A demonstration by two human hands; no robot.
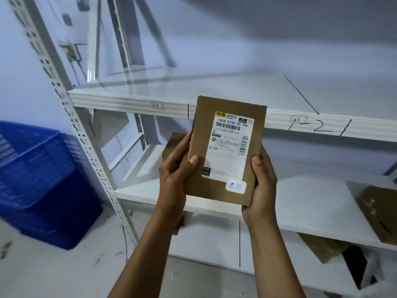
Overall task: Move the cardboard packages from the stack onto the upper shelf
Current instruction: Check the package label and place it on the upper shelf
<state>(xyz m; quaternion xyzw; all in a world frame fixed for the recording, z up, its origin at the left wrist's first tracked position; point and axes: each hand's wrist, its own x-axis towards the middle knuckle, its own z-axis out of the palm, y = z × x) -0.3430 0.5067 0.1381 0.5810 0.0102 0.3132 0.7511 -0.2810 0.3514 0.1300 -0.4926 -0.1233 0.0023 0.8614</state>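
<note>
I hold a flat brown cardboard package (227, 117) with a white shipping label upright in front of me. My left hand (174, 173) grips its left edge, thumb on the front. My right hand (261, 186) grips its lower right edge. The package's top overlaps the front lip of the white upper shelf (133, 102), whose surface shows nothing on it. Behind my left hand, another cardboard package (174, 140) lies on the middle shelf (311, 203).
A brown package (378, 211) lies at the right end of the middle shelf, and another (322, 246) sits on the level below. Stacked blue plastic crates (38, 179) stand on the floor at the left. The rack's perforated white upright (86, 147) slants between them and the shelves.
</note>
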